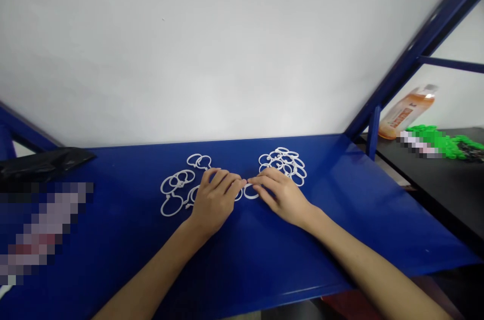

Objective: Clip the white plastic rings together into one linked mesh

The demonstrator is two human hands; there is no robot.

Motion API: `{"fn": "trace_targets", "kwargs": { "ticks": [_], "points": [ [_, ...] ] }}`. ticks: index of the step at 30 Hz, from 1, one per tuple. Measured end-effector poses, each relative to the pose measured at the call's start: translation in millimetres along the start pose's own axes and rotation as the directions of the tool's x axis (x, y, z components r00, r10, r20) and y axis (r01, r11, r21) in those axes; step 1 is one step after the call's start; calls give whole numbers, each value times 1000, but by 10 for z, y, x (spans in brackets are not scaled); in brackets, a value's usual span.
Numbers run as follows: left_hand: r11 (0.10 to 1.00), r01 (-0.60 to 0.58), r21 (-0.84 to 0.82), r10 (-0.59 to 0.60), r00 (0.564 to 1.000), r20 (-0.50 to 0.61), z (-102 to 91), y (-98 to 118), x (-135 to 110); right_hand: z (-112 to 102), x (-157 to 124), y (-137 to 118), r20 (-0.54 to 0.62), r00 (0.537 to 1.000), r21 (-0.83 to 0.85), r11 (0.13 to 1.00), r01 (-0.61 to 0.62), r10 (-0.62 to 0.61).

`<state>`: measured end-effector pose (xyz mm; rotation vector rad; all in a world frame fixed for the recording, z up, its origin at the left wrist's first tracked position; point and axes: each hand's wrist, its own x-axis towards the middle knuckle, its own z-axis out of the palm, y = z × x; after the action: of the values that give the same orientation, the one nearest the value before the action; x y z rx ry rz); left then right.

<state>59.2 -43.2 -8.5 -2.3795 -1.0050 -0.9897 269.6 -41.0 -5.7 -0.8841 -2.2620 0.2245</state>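
My left hand (216,198) is closed, fingers bent and pressed together over a white plastic ring (238,195) that is partly hidden beneath it. Close by on its right, the fingers of my right hand (280,192) come together at the upper edge of another white ring (250,196). The fingertips of both hands nearly meet between these two rings. Left of my left hand, several thin white rings with small tabs (172,215) lie loosely spread. A denser cluster of white rings (298,164) overlaps just behind my right hand.
The blue metal tabletop (302,264) meets a white wall (227,58). A black plastic bag (49,158) lies at the left. At the right, beyond a blue frame post (373,131), a dark surface (438,194) holds an orange bottle (408,111) and green items (449,143).
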Motion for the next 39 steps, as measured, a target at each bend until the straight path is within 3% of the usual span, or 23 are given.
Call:
{"fn": "trace_targets", "kwargs": {
  "ticks": [7, 11, 15, 26, 28, 30, 33, 39],
  "points": [
    [995, 86, 52, -92, 989, 119, 50, -7, -6, -18, 15, 44, -156, 986, -160, 983, -87, 61],
    [993, 118, -12, -116, 986, 122, 83, 42, -18, -7, 23, 23, -56, 998, -208, 978, 29, -41],
    [986, 148, -77, -137, 981, 136, 97, 72, -21, 22, 23, 41, 32, 996, -169, 982, 83, -79],
    [957, 212, -197, -200, 977, 79, 124, 25, -28, 27, 33, 91, -14, 999, 80, 996, -27, 28],
    [950, 233, -206, -216, 971, 103, 117, 5, -26, -40, 66, 174, -32, 999, 34, 999, -14, 16],
    [944, 277, -181, -246, 953, 177, 106, -44, -28, -151, 117, 330, -51, 999, -116, 993, -15, 9],
    [935, 342, -87, -295, 893, 339, 95, -159, -53, -322, 196, 640, -81, 990, -346, 928, -140, 119],
    [940, 342, 11, -296, 795, 530, 117, -304, -144, -404, 283, 1025, 1, 963, -436, 867, -243, 270]
  ]
}}
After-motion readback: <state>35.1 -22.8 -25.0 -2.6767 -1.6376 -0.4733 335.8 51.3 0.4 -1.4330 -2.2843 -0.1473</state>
